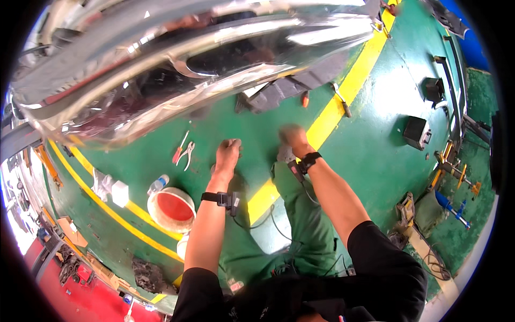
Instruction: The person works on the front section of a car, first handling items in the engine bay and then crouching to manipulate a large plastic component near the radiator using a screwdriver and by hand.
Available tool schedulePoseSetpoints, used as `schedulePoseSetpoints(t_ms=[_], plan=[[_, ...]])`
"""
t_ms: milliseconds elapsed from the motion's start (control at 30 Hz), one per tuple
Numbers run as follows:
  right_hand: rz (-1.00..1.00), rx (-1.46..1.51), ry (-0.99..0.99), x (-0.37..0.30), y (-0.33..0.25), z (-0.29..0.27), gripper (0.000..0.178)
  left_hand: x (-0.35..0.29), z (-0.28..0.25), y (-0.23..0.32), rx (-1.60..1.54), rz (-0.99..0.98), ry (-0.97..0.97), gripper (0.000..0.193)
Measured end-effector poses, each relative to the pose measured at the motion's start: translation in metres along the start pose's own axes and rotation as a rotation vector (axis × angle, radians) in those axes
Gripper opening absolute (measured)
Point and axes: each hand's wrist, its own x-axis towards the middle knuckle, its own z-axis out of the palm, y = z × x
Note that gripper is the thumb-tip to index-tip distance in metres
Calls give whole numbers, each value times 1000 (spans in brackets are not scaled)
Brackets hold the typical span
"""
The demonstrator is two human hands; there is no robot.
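My left hand (228, 154) is over the green floor below a glossy vehicle bumper (214, 59). Its fingers are curled closed; whatever they may hold is hidden. Motion smears my right hand (293, 138), a short way to the right above my knee, so its fingers cannot be read. Neither hand visibly touches the bumper. Left of my left hand lie pliers (188, 156) and a red-handled screwdriver (177, 155). Beyond my right hand, under the bumper's edge, is a dark grey plastic piece (292, 87), with a small orange-red object (305, 100) beside it.
A bucket (154, 208) with a red inside stands at left, near a plastic bottle (158, 184) and a white box (119, 193). A hammer-like tool (341, 100) crosses the yellow floor line (327, 126). Farther right sit a black box (414, 132) and metal stands (456, 169).
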Motion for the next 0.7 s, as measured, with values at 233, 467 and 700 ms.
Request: schedulePoseSetpoints(t_ms=[233,467,700], plan=[[0,-158,195,181,122,11,34,150,21,-92,-359,-145,2,28],[75,418,387,268,125,15,52,303,45,-155,-808,-332,113,41],[179,357,318,239,81,9,60,349,91,-157,-1053,-184,44,35]])
